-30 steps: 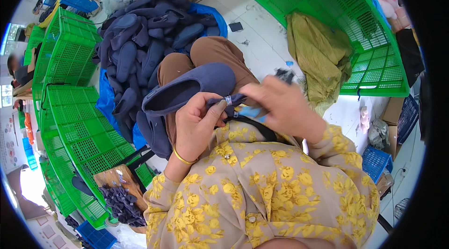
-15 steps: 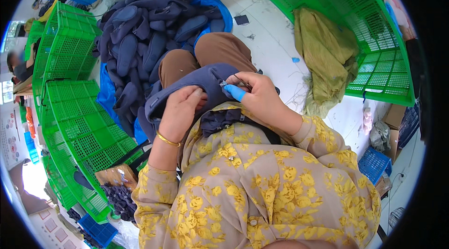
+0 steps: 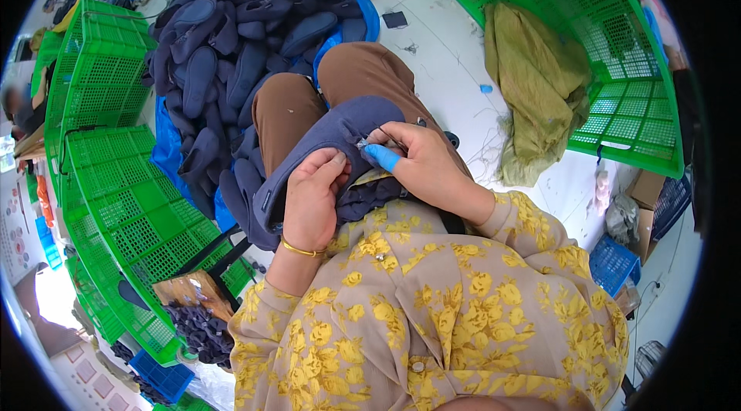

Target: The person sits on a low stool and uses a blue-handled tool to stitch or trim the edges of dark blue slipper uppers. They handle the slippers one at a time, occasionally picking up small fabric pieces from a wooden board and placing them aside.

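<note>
A navy fabric slipper [image 3: 356, 112] lies tilted across my lap, its toe toward the upper right. My left hand [image 3: 310, 199], with a gold bangle at the wrist, is closed on the slipper's near edge, thumb and fingers pinching the rim of its opening. My right hand [image 3: 434, 168] is closed at the same rim nearer the toe. A blue cover [image 3: 382, 156] wraps its thumb. A thin dark item shows partly between the right fingers, with a small greyish tuft at their tips; I cannot make out what it is.
A big heap of navy slippers [image 3: 239, 48] fills a blue sack beyond my knees. Green plastic crates [image 3: 131, 202] stand at the left; another green crate [image 3: 617, 33] with olive cloth [image 3: 532, 87] is at the right. Loose threads lie on the white floor. A blue basket [image 3: 615, 263] sits at the right.
My left hand has moved slightly right along the slipper's rim and its thumb now lies nearer the right hand. The slipper has turned, its heel shifting right and downward.
</note>
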`<move>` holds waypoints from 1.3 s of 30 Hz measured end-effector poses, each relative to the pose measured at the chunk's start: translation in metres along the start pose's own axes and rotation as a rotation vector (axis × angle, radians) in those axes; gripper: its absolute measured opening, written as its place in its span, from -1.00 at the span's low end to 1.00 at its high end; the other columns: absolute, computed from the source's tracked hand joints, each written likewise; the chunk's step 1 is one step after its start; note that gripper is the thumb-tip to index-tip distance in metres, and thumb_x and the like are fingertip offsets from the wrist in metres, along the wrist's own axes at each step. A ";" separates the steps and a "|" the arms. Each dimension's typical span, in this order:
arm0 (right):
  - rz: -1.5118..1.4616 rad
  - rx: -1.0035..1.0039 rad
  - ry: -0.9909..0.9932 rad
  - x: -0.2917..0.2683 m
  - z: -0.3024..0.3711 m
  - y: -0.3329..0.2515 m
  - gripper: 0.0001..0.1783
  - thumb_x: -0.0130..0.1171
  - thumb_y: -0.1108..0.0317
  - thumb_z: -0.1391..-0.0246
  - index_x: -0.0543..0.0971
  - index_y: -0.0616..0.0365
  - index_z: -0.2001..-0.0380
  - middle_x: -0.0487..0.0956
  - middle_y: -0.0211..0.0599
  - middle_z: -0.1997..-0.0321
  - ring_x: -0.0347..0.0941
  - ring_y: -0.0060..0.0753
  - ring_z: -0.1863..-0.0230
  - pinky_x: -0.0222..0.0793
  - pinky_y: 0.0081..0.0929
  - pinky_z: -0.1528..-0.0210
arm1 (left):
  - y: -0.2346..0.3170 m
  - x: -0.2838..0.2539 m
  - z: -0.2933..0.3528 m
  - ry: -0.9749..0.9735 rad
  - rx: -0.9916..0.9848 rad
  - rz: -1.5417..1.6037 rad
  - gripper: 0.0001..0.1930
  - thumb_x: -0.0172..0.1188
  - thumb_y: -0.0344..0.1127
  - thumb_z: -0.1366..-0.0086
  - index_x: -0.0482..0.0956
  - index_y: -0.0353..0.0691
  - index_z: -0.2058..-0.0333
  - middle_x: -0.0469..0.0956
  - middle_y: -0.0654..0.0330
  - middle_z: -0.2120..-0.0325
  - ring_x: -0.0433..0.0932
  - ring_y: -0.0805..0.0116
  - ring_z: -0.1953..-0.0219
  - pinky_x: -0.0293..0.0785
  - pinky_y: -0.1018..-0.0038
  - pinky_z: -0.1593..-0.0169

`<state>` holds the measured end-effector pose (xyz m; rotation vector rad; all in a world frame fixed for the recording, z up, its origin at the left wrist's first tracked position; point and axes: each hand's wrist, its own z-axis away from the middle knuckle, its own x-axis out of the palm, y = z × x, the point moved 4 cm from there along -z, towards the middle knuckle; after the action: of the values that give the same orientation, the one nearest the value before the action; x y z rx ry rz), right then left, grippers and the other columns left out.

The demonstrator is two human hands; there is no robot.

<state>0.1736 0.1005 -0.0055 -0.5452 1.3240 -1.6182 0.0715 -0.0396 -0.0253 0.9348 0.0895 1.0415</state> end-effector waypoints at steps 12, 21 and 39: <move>0.161 -0.126 0.087 0.008 0.001 -0.002 -0.82 0.20 0.37 -0.01 0.47 0.27 0.47 0.51 -0.13 0.48 0.40 -0.15 0.52 0.27 -0.30 0.45 | 0.005 0.015 -0.002 0.106 0.035 -0.134 -0.88 0.27 -0.34 -0.22 0.57 -0.26 0.39 0.47 0.40 0.52 0.35 0.65 0.47 0.26 0.69 0.36; -0.036 -0.110 0.013 0.000 0.008 0.003 -0.84 0.15 0.38 -0.11 0.44 0.24 0.34 0.55 -0.11 0.41 0.50 -0.17 0.43 0.35 -0.38 0.39 | 0.008 0.021 0.001 0.012 0.020 -0.036 -0.85 0.18 -0.42 -0.27 0.59 -0.35 0.23 0.62 0.24 0.35 0.53 0.56 0.36 0.45 0.64 0.23; -0.115 -0.097 -0.068 -0.001 0.020 0.013 -0.84 0.11 0.47 -0.05 0.59 0.24 0.29 0.58 -0.01 0.47 0.53 -0.09 0.47 0.41 -0.35 0.38 | 0.003 0.013 -0.001 -0.209 0.081 -0.018 -0.74 0.06 -0.49 -0.34 0.50 -0.41 0.03 0.59 0.12 0.09 0.54 0.42 0.06 0.40 0.48 -0.09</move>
<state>0.1950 0.0920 -0.0114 -0.7411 1.3466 -1.6196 0.0761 -0.0288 -0.0196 1.1095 -0.0342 0.9234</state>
